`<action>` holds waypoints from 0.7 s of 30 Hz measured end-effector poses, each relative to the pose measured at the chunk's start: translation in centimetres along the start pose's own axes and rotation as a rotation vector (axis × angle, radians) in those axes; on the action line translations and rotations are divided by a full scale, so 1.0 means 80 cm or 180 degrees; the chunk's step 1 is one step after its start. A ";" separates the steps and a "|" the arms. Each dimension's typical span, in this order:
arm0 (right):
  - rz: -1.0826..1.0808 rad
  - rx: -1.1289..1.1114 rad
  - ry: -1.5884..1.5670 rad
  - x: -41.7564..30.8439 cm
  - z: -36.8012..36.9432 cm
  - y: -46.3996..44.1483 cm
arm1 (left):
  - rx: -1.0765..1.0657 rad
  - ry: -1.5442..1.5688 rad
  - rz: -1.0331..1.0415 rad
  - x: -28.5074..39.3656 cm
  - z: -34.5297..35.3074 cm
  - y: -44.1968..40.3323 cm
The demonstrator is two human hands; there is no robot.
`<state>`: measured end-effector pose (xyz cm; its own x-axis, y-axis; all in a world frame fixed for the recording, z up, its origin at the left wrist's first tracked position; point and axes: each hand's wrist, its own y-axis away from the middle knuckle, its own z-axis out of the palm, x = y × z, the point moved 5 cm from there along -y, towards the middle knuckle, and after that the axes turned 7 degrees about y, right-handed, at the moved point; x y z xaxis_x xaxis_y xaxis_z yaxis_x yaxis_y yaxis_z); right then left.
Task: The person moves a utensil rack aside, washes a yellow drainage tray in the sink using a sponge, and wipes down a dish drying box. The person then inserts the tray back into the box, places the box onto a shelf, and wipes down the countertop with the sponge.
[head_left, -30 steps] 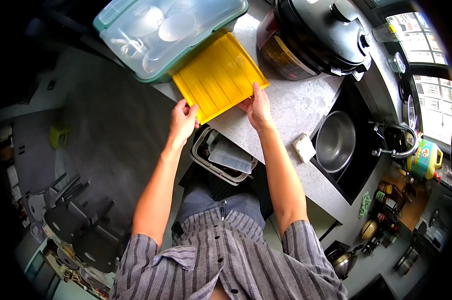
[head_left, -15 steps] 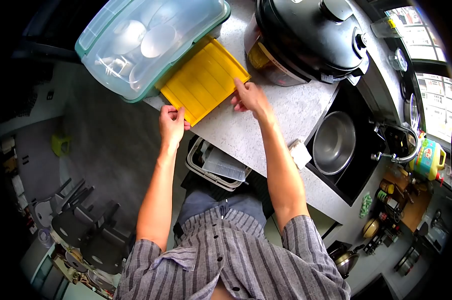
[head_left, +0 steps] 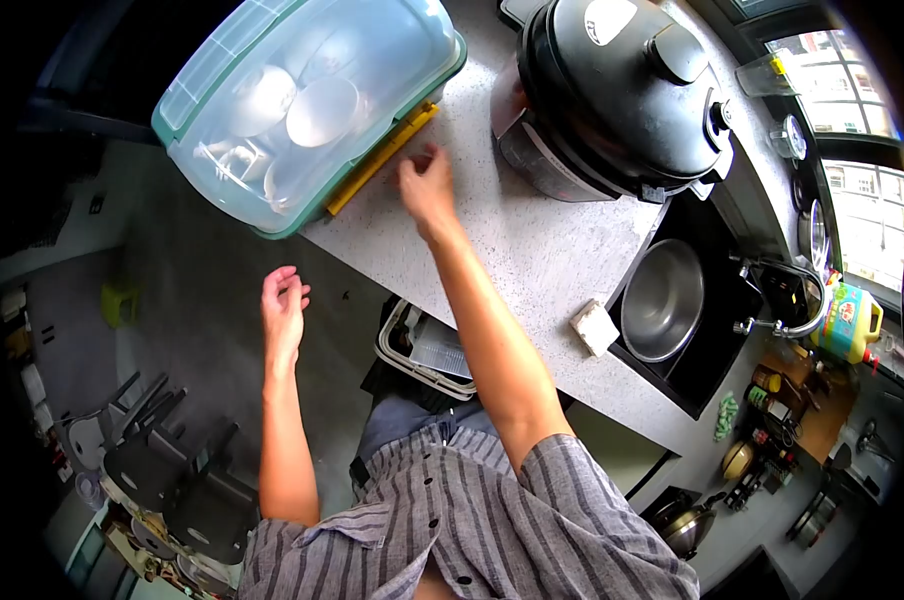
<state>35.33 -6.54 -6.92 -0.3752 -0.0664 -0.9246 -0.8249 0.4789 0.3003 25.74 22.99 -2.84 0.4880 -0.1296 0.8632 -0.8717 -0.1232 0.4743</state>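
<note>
A yellow tray (head_left: 382, 160) shows only as a narrow strip along the lower right side of a clear box with a teal rim (head_left: 312, 100); the rest of it is hidden under the box. White rounded dishes show through the box's lid. Just right of the strip, my right hand (head_left: 427, 185) hovers over the counter, fingers bent and apart, holding nothing. My left hand (head_left: 284, 300) is in the air off the counter's left edge, below the box, with its fingers loosely curled and nothing in them.
A black pressure cooker (head_left: 622, 100) stands on the grey counter (head_left: 492, 270). Right of it are a white block (head_left: 594, 328) and a steel bowl (head_left: 662, 300) in the black sink. Under the counter edge is a bin (head_left: 422, 350). Chairs stand at lower left.
The yellow tray has slid up and left, mostly under the box. Both hands have let go of it; my left hand moved down and left, my right hand moved left.
</note>
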 end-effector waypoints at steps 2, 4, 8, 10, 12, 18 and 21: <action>0.0371 -0.0569 -0.0347 -0.014 0.027 0.003 | -0.0011 -0.0033 -0.0035 -0.004 -0.018 -0.001; 0.0537 -0.0762 -0.0959 -0.037 0.030 0.013 | -0.0017 0.0029 -0.0052 -0.001 -0.028 0.000; 0.0562 -0.0987 -0.1313 -0.028 0.012 0.023 | -0.0151 0.0458 0.0143 0.009 -0.046 -0.023; 0.0510 -0.1068 -0.1076 -0.017 -0.020 0.034 | -0.0203 0.0918 0.0287 0.061 -0.048 -0.037; 0.0353 -0.1053 -0.1011 -0.038 -0.091 0.076 | -0.0273 0.1451 0.0336 0.098 -0.058 -0.072; -0.0507 0.1032 0.2485 -0.002 -0.352 0.240 | 0.0246 0.1608 0.1090 0.241 -0.072 -0.154; -0.0141 0.1117 0.3939 0.040 -0.399 0.305 | -0.0118 0.1244 0.1147 0.288 -0.065 -0.179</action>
<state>0.49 -23.00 4.92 -0.6467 -0.7615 -0.0436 -0.7627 0.6464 0.0231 49.18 26.91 11.15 0.1104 0.2200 0.9692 -0.9854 -0.1029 0.1356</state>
